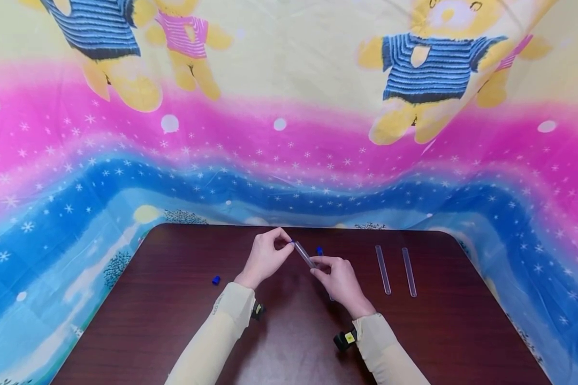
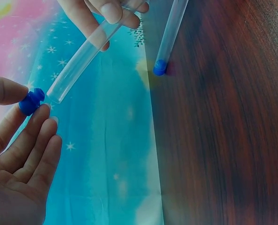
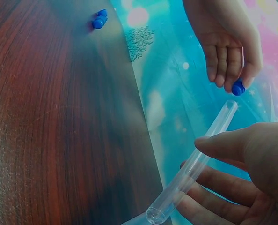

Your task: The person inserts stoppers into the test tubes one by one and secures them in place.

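My left hand (image 1: 267, 256) pinches a small blue stopper (image 2: 30, 102) between thumb and fingertip, its narrower end facing the tube. In my right hand (image 1: 341, 283), thumb and fingers hold a clear test tube (image 3: 180, 183), tilted with its open mouth up toward the stopper. A narrow gap shows between stopper and tube mouth in the left wrist view. Behind the right hand lies another tube (image 2: 172, 35) with a blue stopper (image 2: 160, 67) in its end; the hand hides part of it in the head view.
Two clear tubes (image 1: 382, 270) without stoppers lie side by side on the dark wooden table (image 1: 289, 347), right of the right hand. A loose blue stopper (image 1: 216, 279) sits left of the left hand. A printed cloth (image 1: 279, 155) hangs behind the table's far edge.
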Tool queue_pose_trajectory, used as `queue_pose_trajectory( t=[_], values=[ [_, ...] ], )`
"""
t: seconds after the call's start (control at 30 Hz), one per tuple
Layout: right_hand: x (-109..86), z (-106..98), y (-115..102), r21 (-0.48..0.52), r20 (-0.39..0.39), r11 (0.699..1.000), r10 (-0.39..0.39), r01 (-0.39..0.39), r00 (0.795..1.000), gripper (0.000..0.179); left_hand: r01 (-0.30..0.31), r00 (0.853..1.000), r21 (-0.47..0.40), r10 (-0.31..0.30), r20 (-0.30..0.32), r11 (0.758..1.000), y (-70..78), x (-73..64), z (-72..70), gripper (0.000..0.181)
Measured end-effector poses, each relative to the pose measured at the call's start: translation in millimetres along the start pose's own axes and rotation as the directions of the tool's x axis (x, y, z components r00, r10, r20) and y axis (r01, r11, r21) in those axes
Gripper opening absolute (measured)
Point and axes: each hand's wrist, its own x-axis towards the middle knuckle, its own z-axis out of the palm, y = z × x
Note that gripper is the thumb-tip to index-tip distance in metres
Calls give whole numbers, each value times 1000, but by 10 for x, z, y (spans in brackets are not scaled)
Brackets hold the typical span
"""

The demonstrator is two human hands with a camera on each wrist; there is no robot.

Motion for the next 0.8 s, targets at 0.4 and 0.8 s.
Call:
queue_pose_trajectory(
  t=[0.4, 0.8],
  values=[
    [-15, -1, -12, 2, 6, 1000, 1, -1, 1000, 27, 5, 1000, 13, -5, 1, 1000, 3, 6, -13, 4],
    [-36, -14, -19, 24, 23, 1000, 7, -8, 1000, 28, 6, 1000, 20, -6, -4, 1000, 4, 5, -16, 6]
  ],
)
